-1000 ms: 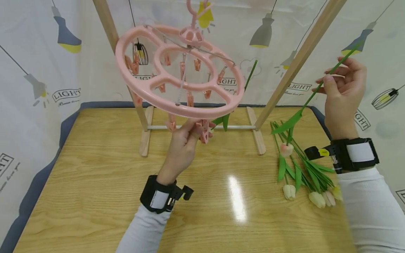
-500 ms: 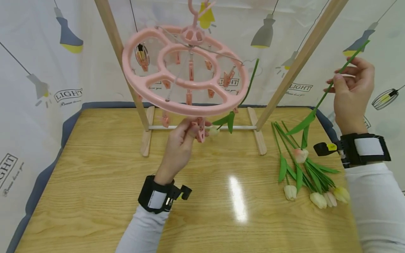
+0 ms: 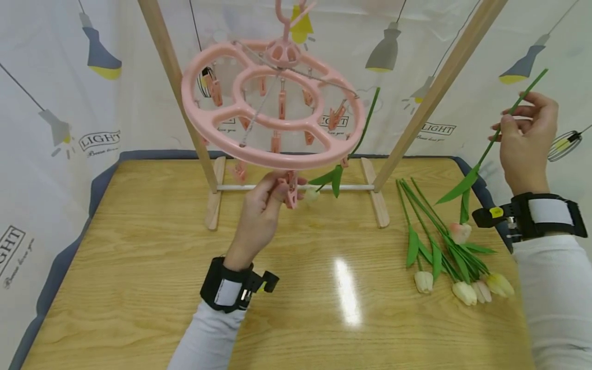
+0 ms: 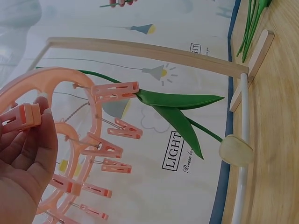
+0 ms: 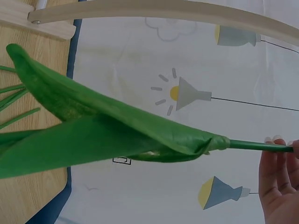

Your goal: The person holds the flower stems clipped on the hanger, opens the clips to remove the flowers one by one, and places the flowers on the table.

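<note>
My left hand (image 3: pixel 259 218) pinches a pink clothespin (image 3: pixel 292 190) hanging from the front rim of a round pink clip hanger (image 3: pixel 273 163). At the right, my right hand (image 3: pixel 529 141) holds a tulip (image 3: pixel 460 232) by its green stem, with the pale pink flower pointing down. The stem and broad leaves (image 5: pixel 112 135) of this tulip fill much of the right wrist view. A white tulip (image 4: pixel 236 150) hangs head down from another clothespin (image 4: pixel 115 91) on the hanger's right side. Several more pink clothespins (image 4: pixel 125 128) dangle from the hanger, holding nothing.
Several tulips (image 3: pixel 453 262) lie in a bunch on the right of the wooden table (image 3: pixel 152 288). A stand with wooden posts (image 3: pixel 439 97) and a white lower bar (image 3: pixel 351 187) surrounds the hanger. Behind it is a lamp-patterned cloth (image 3: pixel 152 118).
My right hand has moved right and slightly down with the tulip. The hanger has turned and shifted a little right, while my left hand keeps its pinch on the clothespin.
</note>
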Demonstrator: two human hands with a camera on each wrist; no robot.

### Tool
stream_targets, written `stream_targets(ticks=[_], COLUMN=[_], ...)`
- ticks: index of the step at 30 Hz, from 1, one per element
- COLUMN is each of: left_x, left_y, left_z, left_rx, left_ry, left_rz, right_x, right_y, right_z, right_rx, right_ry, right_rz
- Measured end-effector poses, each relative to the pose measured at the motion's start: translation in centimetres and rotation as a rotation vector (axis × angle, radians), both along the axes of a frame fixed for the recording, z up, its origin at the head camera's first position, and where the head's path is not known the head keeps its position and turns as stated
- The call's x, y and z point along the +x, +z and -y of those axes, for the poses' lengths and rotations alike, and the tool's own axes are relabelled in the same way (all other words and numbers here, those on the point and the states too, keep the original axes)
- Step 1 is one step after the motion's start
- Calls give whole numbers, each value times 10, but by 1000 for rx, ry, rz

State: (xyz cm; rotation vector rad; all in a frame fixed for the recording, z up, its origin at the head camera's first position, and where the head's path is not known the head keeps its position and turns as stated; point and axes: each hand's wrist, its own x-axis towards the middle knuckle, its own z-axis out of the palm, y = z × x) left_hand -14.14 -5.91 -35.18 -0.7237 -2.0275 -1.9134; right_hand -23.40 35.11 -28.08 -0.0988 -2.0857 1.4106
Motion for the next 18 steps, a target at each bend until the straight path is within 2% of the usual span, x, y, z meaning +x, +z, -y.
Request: stream_targets(ticks=[1, 5, 12, 18], left_x=[0, 1, 0, 0], left_y=[0, 1, 1, 1], left_z=[0, 0, 0, 1], left_rx=[0, -2, 20, 23], left_ry=[3, 9, -4, -3], left_rz=[-2, -13, -9, -10], right_x=[0, 1, 2, -2], right_y=[0, -2, -8, -17], right_z=[-1, -7, -20, -33], right_rx=[47, 91, 158, 297], right_ry=[-23, -38, -21, -41], right_rz=[21, 69, 165, 247])
